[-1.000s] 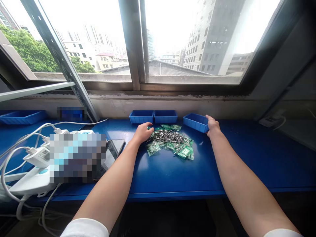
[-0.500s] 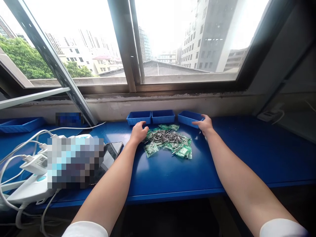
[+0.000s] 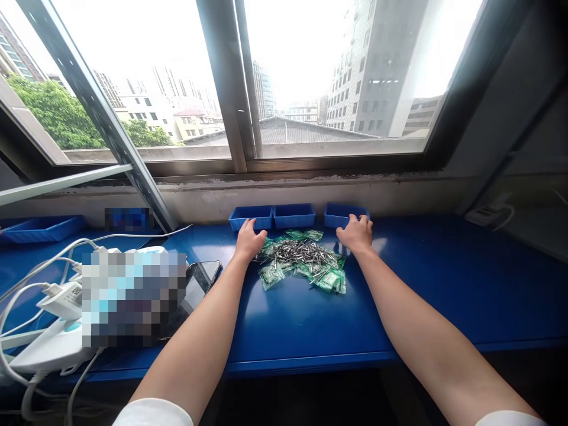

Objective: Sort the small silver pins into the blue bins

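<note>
Three blue plastic bins line the back of the blue table: a left bin [image 3: 237, 223], a middle bin [image 3: 293, 219] and a right bin [image 3: 332, 220]. My left hand [image 3: 251, 239] hovers at the front of the left bin, thumb and fingers apart, holding nothing. At the front right of the right bin is my right hand [image 3: 358, 234], its fingers spread against the bin's front wall and hiding part of it. Between my hands lies a heap of small silver metal pins [image 3: 306, 251] on several green-printed clear packets [image 3: 331, 280].
A white power strip [image 3: 48, 349] with plugged-in chargers and cables occupies the left side, beside a dark phone [image 3: 204, 275]. Another blue bin [image 3: 48, 229] stands far left. A metal shelf post [image 3: 109, 124] slants down to the table before the window.
My right hand has moved left from the right bin's right end to its front. That bin now stands straighter and closer to the middle bin. My left hand stays near the left bin.
</note>
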Available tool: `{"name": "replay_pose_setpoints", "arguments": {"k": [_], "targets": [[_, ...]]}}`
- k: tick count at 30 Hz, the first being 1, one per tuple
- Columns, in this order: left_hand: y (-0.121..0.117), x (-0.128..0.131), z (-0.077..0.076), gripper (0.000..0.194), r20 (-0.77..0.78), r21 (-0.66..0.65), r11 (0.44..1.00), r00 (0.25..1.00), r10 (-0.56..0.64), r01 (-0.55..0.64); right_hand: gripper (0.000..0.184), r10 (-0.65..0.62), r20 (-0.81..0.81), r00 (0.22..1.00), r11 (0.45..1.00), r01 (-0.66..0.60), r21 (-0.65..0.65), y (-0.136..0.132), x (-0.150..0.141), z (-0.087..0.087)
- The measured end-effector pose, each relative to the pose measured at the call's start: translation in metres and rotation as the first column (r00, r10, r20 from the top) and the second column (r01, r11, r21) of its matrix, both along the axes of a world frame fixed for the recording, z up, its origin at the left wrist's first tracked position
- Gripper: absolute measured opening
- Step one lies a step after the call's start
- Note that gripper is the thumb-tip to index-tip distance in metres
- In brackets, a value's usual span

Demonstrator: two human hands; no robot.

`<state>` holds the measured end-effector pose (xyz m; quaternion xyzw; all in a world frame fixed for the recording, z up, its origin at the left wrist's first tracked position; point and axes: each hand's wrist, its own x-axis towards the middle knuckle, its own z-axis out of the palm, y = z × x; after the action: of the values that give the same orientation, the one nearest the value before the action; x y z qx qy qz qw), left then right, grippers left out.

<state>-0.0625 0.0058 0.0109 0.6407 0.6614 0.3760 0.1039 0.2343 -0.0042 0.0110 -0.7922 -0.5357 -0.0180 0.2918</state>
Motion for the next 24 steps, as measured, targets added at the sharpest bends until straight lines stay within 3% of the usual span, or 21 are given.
{"name": "replay_pose_setpoints", "arguments": {"k": [9,19,24], "targets": [[0.001,0.004,-0.001,0.067,0.05,-0.061,0.997,0.998,-0.04,0.043,0.087,0.16,-0.022,0.987,0.972,-0.161,-0.168,0.018,0.003,-0.012],[0.003,0.004,-0.001,0.073,0.005,-0.142,0.988,0.998,-0.062,0.062,0.089,0.254,0.005,0.967,0.947,-0.248,-0.204,0.04,0.007,0.0],[0.0,0.005,0.002,0.073,-0.006,-0.183,0.981,0.998,-0.065,0.063,0.093,0.287,-0.103,0.952,0.93,-0.303,-0.208,0.035,0.008,0.003]]}}
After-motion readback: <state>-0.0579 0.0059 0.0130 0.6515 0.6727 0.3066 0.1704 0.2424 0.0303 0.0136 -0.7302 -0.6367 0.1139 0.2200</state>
